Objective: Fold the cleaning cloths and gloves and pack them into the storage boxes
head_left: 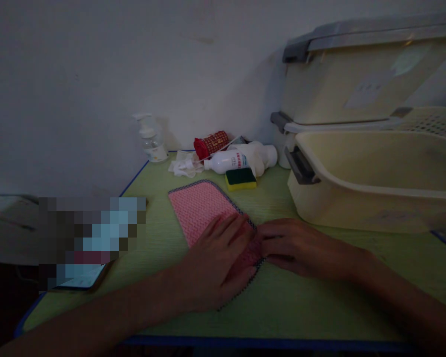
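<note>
A pink textured cleaning cloth (202,203) with a dark checked border lies on the green table (282,312). My left hand (217,263) rests on it, fingers stretched out and thumb apart, pressing its lower part and hiding much of it. At the cloth's right edge my right hand (297,248) has its fingers closed on the fabric, which is bunched up there. Just beyond the cloth sits a yellow sponge (241,184) with a dark green scouring side.
White bottles (226,162), a red patterned roll (211,144) and crumpled white gloves (186,166) lie near the wall. A pump bottle (154,144) stands at the back left corner. A phone (83,277), partly pixelated, is at left. Right: an open cream bin (338,208) before stacked lidded boxes (327,94).
</note>
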### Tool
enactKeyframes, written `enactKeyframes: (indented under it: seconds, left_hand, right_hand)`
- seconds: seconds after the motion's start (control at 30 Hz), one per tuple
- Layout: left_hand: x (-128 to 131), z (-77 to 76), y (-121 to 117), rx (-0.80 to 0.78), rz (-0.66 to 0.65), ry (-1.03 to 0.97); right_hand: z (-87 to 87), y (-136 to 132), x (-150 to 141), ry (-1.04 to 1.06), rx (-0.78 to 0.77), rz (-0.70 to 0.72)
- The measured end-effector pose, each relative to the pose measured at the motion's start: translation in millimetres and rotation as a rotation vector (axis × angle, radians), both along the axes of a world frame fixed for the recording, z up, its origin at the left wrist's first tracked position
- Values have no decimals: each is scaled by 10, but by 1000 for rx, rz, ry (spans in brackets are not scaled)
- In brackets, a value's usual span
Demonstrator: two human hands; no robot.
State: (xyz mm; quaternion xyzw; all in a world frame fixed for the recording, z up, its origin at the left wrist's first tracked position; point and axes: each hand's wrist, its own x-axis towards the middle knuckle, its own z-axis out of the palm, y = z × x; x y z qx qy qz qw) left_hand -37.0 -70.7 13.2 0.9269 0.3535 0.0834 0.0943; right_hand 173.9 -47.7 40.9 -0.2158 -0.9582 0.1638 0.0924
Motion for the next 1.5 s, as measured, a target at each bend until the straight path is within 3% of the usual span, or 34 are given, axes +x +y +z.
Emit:
enactKeyframes:
  seconds: [0.33,0.57,0.7,0.8,0.93,1.07,1.13,1.3,1.5]
  left_hand:
    - [-14,-81,50,23,-10,100]
    - [5,-76,39,9,3,105]
    - [24,-59,16,-5,21,104]
    - [50,-11,-35,-58,45,99]
    - [47,64,-48,-132,65,46]
    - [-20,69,114,-62,147,-2]
    - [-52,40,209,-20,190,16]
    - [-55,-42,272,31,167,87]
    - [-34,-81,239,68,153,153]
  right_hand:
    - [46,-34,1,44,-108,-34]
    - [-76,20,-103,23,-177,-203]
    - [-52,24,-81,19,-203,-160]
    - [-24,26,-41,8,-101,-172]
    - [-52,71,36,-66,159,-302]
    - [-110,114,73,-127,400,-394]
    - [-127,100,35,-61,464,-408]
    - [-191,-31,-221,180,432,-432]
    - [-377,-103,-353,-39,287,-476]
